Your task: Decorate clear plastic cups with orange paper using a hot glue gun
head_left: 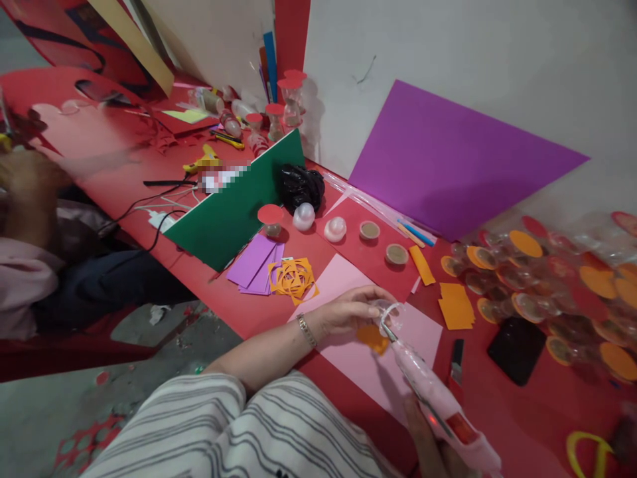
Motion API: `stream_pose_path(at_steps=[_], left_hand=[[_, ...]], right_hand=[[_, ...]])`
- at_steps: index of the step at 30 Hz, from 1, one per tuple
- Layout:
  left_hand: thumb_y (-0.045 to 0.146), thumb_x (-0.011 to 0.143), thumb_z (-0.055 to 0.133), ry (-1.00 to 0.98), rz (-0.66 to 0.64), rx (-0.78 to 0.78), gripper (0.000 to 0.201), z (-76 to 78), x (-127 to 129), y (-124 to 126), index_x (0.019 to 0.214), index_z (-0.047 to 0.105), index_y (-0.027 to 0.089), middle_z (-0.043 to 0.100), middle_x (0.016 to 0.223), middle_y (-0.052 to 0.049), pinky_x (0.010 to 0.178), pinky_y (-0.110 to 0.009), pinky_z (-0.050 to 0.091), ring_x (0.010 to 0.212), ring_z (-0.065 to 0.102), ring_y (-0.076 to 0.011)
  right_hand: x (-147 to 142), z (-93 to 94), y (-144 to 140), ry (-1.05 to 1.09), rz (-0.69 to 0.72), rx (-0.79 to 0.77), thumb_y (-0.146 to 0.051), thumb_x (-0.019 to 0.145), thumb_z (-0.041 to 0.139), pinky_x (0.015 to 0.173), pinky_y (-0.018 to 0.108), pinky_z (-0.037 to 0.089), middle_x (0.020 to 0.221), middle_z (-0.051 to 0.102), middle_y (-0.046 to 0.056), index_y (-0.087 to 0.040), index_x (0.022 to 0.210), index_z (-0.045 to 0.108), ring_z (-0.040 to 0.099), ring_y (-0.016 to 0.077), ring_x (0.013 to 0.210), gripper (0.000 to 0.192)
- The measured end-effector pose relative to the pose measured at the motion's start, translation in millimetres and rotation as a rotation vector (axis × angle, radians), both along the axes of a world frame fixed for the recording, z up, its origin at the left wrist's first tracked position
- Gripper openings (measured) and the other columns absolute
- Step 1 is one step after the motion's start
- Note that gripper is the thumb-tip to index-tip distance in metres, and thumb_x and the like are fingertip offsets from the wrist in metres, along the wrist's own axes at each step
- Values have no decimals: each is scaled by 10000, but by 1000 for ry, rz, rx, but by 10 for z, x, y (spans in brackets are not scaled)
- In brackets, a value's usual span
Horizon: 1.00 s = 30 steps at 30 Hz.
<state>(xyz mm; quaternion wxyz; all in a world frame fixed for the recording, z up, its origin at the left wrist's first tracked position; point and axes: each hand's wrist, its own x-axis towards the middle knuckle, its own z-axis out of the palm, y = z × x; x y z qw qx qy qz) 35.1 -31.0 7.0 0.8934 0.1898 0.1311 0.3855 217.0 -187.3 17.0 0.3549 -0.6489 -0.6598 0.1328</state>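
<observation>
Pinched in the fingers of my left hand [351,311] is a small clear plastic cup [397,317], its round rim turned toward me. My right hand [430,445] grips a pale pink hot glue gun [432,392] with a red light glowing on its side. The gun's metal nozzle is at the cup's rim; whether it touches I cannot tell. Below my left hand an orange paper piece [373,340] shows over the pink sheet [338,285]. Two cups with brown filling [397,255] stand beyond, beside clear plastic domes [335,229].
Orange cutouts [293,279], purple cards [256,262] and a green board [239,206] lie left. Rightward are orange squares [456,305], a cutter [457,362], a black phone-like slab [517,348] and many-piled cup assemblies [562,279]. Another person's hand [30,176] is at far left.
</observation>
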Motion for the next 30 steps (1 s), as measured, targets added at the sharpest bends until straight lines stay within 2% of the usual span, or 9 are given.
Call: stream_pose_path(at_steps=[6, 10, 14, 19, 24, 27, 30], left_hand=[[276, 644, 890, -3, -8, 14, 400, -11, -6, -6, 982, 708, 162, 697, 927, -48, 809, -323, 478, 808, 647, -170], [281, 653, 879, -1, -17, 32, 390, -21, -7, -9, 982, 706, 163, 696, 942, -59, 800, -333, 492, 818, 651, -178], [309, 636, 895, 6, -32, 62, 408, -41, 2, 4, 966, 706, 162, 693, 937, -61, 779, -329, 495, 816, 653, -182], [343, 620, 922, 11, -50, 79, 448, -49, -3, 12, 972, 714, 158, 698, 942, -69, 775, -325, 499, 829, 661, -193], [352, 604, 934, 30, -76, 81, 472, -39, -10, 4, 973, 719, 149, 705, 943, -76, 759, -308, 510, 812, 672, -190], [348, 608, 932, 16, -65, 61, 459, -34, -9, -1, 968, 724, 154, 704, 940, -69, 750, -305, 519, 804, 672, -185], [346, 606, 935, 2, -62, 49, 457, -33, -13, -1, 970, 731, 162, 706, 935, -66, 745, -301, 530, 800, 677, -183]], right_hand=[[78, -43, 14, -12, 10, 46, -450, 981, 535, 589, 298, 568, 834, 734, 70, -224, 1234, 696, 706, 224, 713, 375], [174, -163, -32, -52, -76, 88, -451, 920, 620, 581, 346, 594, 842, 740, 82, -223, 1150, 730, 732, 279, 734, 342], [244, -262, -90, -67, -108, 89, -440, 870, 679, 484, 381, 551, 769, 728, 89, -280, 1050, 764, 717, 319, 654, 255], [272, -325, -131, -56, -89, 100, -483, 849, 691, 478, 401, 556, 768, 731, 112, -302, 1114, 762, 707, 333, 614, 328], [278, -354, -144, -42, -68, 104, -542, 849, 675, 495, 412, 577, 895, 759, 111, -360, 1215, 722, 739, 364, 752, 411], [290, -359, -142, -40, -67, 93, -558, 828, 695, 532, 406, 595, 932, 760, 114, -328, 1247, 713, 745, 362, 791, 479], [313, -357, -134, -35, -72, 88, -526, 840, 691, 543, 384, 598, 877, 755, 114, -290, 1210, 734, 744, 342, 761, 441]])
